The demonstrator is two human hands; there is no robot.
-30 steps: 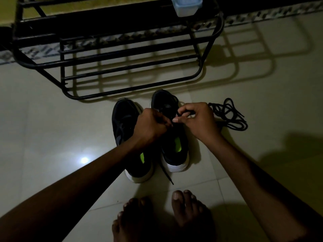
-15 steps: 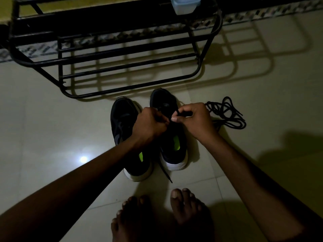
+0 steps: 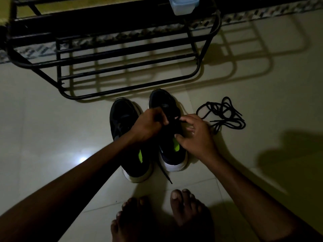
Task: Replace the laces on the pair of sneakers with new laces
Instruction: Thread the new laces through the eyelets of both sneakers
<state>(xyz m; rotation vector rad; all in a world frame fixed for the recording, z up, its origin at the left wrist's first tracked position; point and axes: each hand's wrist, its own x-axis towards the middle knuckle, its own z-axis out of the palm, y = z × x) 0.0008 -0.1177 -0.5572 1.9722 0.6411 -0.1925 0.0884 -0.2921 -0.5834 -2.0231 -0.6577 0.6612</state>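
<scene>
Two black sneakers with white soles and green insoles stand side by side on the floor, toes away from me: the left sneaker (image 3: 125,119) and the right sneaker (image 3: 167,102). My left hand (image 3: 148,125) is curled over the right sneaker's lacing and pinches a black lace there. My right hand (image 3: 196,135) is beside it with fingers spread, fingertips at the lace and the shoe's tongue. A lace end (image 3: 166,175) trails out between the heels. A loose black lace (image 3: 222,113) lies tangled on the tiles to the right.
A black metal shoe rack (image 3: 122,55) stands just beyond the sneakers' toes, with a pale plastic container (image 3: 183,5) on its top right. My bare feet (image 3: 157,215) are on the tiled floor just behind the heels. Lighting is dim.
My right hand has let go of its pinch, spread its fingers and dropped lower onto the right sneaker. My left hand stays curled on the lace.
</scene>
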